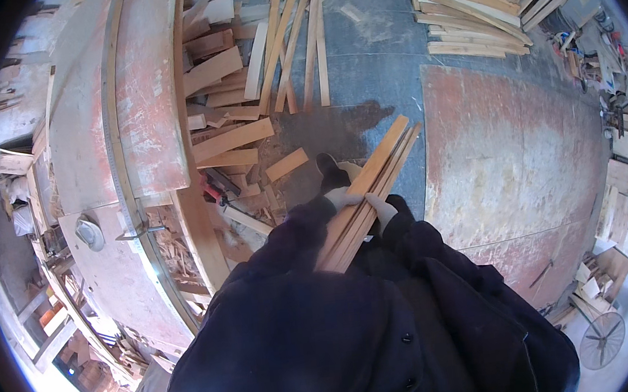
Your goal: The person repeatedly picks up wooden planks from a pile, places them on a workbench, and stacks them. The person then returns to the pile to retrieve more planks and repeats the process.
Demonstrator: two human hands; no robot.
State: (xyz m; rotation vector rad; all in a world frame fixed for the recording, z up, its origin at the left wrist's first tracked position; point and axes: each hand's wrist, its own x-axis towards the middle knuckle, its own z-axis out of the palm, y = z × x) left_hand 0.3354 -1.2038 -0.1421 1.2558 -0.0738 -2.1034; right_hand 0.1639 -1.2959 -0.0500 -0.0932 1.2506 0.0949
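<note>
A bundle of long wooden strips (384,149) slants across the front of my body, its far ends pointing up and to the right. My left hand (342,197) grips the bundle from its left side. On the right side, my right hand (381,209) is closed round the same strips, a little nearer to me. The strips lie side by side, and their near ends reach down against my dark coat. Below the hands, part of a dark shoe (333,170) shows on the floor.
To the left runs a worn work table (150,121) with a long rail. Loose boards (224,69) lie beside it, with a red tool (213,190) among them. A large scuffed panel (512,156) lies at right. Stacked strips (474,25) stand at the far right.
</note>
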